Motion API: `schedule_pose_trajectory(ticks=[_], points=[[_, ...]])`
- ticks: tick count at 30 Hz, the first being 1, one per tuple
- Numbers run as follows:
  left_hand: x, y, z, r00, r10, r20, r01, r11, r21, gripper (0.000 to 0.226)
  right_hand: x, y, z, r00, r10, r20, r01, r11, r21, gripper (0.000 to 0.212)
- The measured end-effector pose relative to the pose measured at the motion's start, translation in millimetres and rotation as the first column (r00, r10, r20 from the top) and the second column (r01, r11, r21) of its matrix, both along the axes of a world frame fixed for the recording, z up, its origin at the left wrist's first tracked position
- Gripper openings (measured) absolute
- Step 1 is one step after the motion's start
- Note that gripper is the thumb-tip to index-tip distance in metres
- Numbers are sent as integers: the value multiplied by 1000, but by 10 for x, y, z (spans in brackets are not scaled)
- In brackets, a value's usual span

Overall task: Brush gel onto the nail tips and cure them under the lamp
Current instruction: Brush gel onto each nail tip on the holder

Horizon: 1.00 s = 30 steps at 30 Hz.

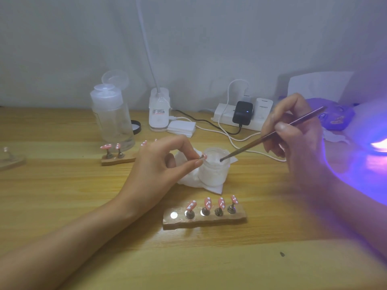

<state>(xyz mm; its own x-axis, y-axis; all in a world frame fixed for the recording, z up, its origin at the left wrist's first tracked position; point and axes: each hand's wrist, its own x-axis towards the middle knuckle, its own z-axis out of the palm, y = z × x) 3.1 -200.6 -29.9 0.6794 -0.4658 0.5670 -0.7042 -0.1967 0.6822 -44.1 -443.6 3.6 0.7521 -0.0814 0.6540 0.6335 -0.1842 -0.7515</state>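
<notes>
Head view showed the right hand (293,130) pinched shut around a thin brush (272,133), holding it like a pen, with the bristle end dipped into the mouth of a small frosted gel jar (213,166) just to the left of that hand. The left hand (161,164) had its thumb and forefinger closed on a single pink nail tip on a small metal stand (203,157), held right against the jar's left rim, its other fingers curled loosely. The jar sat on a crumpled white tissue (211,186) that spread out beneath and behind the left hand's fingers. Just below both hands, toward the person, lay a wooden holder strip (204,221) carrying four pink nail tips with white dots (209,203) on upright stands, with one shiny round slot (173,215) bare at its left end. Beyond the left hand a second wooden strip (117,159) held more pink tips, partly hidden by the hand. Behind that strip stood a clear pump bottle (113,118) with its lid flipped up. To the right of the right hand the curing lamp (368,147) glowed violet, its shape blurred by glare; the right forearm was also blurred. Past the hands, by the wall, sat a white power strip (240,118) with a black adapter plugged in, and a white clip-lamp base (159,114). All of it rested on a pale wooden table (62,185).
</notes>
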Motion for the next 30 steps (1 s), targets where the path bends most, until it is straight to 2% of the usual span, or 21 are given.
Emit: schedule_pose_trajectory(ticks=[4, 7, 10, 13, 15, 21, 25, 28, 30], points=[[6, -6, -2, 1000, -2, 0, 2, 1000, -7, 19, -44, -4, 49, 996, 9, 87, -8, 1000, -14, 17], [14, 2, -27, 1000, 8, -24, -8, 1000, -3, 20, -30, -47, 93, 996, -72, 57, 69, 996, 50, 16], [26, -7, -33, 998, 15, -57, -15, 1000, -3, 21, 16, 9, 47, 988, -127, -94, 145, 961, 234, 15], [25, -16, -26, 998, 14, -63, -14, 1000, 5, 20, 45, 138, -84, 956, -35, -290, 152, 907, 393, 24], [13, -11, -20, 998, 12, -57, -11, 1000, 6, 19, 37, 202, -163, 937, 32, -348, 137, 883, 449, 21], [13, 1, -18, 998, 10, -64, -9, 1000, 21, 20, 13, 261, -229, 918, 87, -387, 110, 881, 460, 22], [12, -2, -18, 998, 15, -67, -13, 1000, 21, 20, 20, 260, -226, 911, 44, -411, 148, 893, 426, 25], [6, 6, -16, 998, 25, -63, -23, 999, 26, 21, 16, 237, -239, 903, 12, -430, 205, 865, 457, 29], [3, 6, -12, 998, 22, -61, -21, 999, 24, 20, 7, 242, -243, 913, 28, -408, 181, 867, 464, 27]])
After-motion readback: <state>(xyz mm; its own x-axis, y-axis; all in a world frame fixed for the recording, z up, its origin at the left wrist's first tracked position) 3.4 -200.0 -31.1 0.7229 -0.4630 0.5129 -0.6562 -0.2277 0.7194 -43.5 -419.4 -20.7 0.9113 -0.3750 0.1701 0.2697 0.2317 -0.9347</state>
